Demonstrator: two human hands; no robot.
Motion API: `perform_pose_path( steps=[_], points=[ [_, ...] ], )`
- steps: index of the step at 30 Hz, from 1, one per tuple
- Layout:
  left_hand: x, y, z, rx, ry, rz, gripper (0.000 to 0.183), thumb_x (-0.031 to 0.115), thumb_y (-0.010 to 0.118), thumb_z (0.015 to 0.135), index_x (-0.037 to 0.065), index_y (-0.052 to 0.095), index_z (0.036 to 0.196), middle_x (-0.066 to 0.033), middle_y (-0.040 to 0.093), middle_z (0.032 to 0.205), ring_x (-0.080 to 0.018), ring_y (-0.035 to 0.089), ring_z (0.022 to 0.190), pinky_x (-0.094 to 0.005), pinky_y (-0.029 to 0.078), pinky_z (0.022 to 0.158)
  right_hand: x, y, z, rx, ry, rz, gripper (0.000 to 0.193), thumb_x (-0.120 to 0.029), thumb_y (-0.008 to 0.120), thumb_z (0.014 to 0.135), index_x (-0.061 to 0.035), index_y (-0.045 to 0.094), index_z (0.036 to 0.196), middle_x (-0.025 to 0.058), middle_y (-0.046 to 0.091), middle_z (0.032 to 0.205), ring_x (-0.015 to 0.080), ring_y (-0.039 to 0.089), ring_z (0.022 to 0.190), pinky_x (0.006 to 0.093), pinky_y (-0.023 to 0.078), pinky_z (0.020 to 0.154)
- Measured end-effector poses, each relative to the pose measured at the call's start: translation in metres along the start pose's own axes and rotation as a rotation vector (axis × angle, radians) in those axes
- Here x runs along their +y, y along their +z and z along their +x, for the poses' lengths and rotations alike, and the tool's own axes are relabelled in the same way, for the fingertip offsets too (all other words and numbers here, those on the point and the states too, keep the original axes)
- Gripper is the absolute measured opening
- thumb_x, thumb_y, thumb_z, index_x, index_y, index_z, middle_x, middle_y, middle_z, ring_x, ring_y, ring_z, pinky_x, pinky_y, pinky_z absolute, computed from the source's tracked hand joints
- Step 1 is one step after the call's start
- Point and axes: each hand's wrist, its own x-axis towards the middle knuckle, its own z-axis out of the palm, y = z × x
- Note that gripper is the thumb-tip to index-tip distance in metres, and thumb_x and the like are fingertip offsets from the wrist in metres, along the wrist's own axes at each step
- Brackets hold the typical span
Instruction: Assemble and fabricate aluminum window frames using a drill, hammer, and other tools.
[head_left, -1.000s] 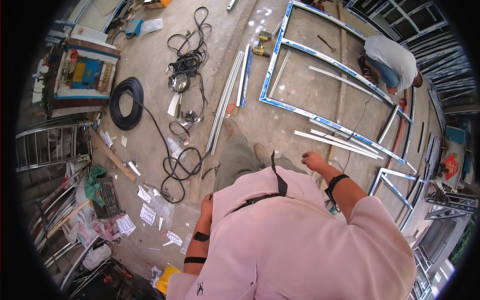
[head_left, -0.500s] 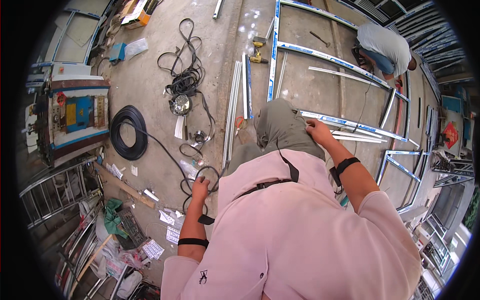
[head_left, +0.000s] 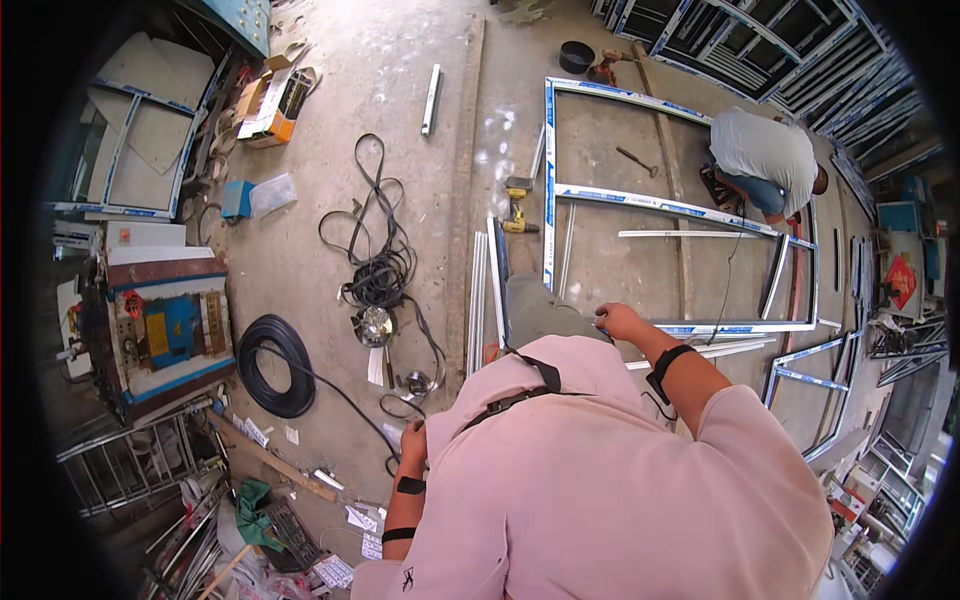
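Note:
My left hand point(head_left: 413, 443) hangs low beside my pink shirt, its fingers curled in; whatever they may hold is hidden. A black cable point(head_left: 350, 405) runs along the floor near it from a coil point(head_left: 276, 366). My right hand point(head_left: 622, 321) is in front of my waist by my grey-green trousers point(head_left: 550, 312). Its fingers are bent with the tips close together, and anything between them is too small to make out. Just beyond it lies a large rectangular metal frame point(head_left: 660, 197) with blue-and-white film, flat on the floor.
A yellow cordless drill point(head_left: 517, 210) and a hammer point(head_left: 637, 161) lie ahead. Tangled black strap point(head_left: 385, 270) spreads at left, near an old machine point(head_left: 165, 325). A co-worker in a grey shirt point(head_left: 765, 155) crouches at the frame's right end. Long white profiles point(head_left: 478, 300) lie by my feet.
My view has shifted forward, so floor things sit lower in the picture and a black bucket shows at the far side. Both hands appear lower; the right fingertips look closer together.

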Motion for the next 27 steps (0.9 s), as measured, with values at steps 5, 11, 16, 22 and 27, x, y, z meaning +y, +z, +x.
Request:
perform_pose_path(
  steps=[5,11,16,22,27],
  points=[
    [0.108,-0.035,0.039,-0.035,-0.032,-0.007,0.041,0.019,0.061,0.086,-0.006,0.06,0.119,-0.0198,0.066,0.109,-0.0246,0.063,0.1,-0.0321,0.049,0.086,-0.067,-0.116,0.075,0.122,-0.084,0.072,0.046,-0.029,0.061,0.078,-0.0026,0.064,0.115,0.0204,0.065,0.112,0.036,0.061,0.104,0.0408,0.047,0.092],
    [0.21,-0.103,0.134,0.048,-0.054,-0.274,0.045,0.017,0.059,0.084,-0.006,0.056,0.122,-0.0182,0.064,0.113,-0.0231,0.062,0.103,-0.0323,0.047,0.088,-0.161,-0.253,0.142,0.281,-0.157,0.123,0.045,-0.026,0.06,0.079,-0.0021,0.063,0.116,0.0211,0.065,0.11,0.0348,0.062,0.102,0.0402,0.048,0.09],
    [0.286,-0.156,0.218,0.039,-0.016,-0.316,0.047,0.019,0.061,0.084,-0.007,0.055,0.123,-0.0179,0.063,0.116,-0.0239,0.061,0.105,-0.0326,0.046,0.09,-0.258,-0.318,0.169,0.414,-0.311,0.519,0.046,-0.02,0.062,0.082,-0.0016,0.056,0.124,0.0168,0.066,0.109,0.0285,0.064,0.099,0.0347,0.049,0.089],
    [0.372,-0.253,0.358,-0.071,0.194,0.106,0.05,0.022,0.065,0.082,-0.005,0.056,0.124,-0.0209,0.064,0.115,-0.0288,0.063,0.106,-0.0357,0.048,0.09,-0.396,-0.413,0.159,0.694,-0.588,0.866,0.041,-0.008,0.061,0.087,-0.0026,0.054,0.128,0.0106,0.064,0.113,0.0174,0.062,0.102,0.0303,0.048,0.091],
    [0.512,-0.378,0.416,0.076,0.414,-0.053,0.05,0.018,0.062,0.085,-0.005,0.051,0.128,-0.0224,0.061,0.12,-0.0283,0.06,0.111,-0.0343,0.046,0.095,-0.529,-0.512,0.073,1.219,-1.187,0.414,0.056,-0.02,0.066,0.088,0.0067,0.044,0.133,0.0213,0.057,0.126,0.0273,0.06,0.111,0.0335,0.047,0.093]
  ],
)
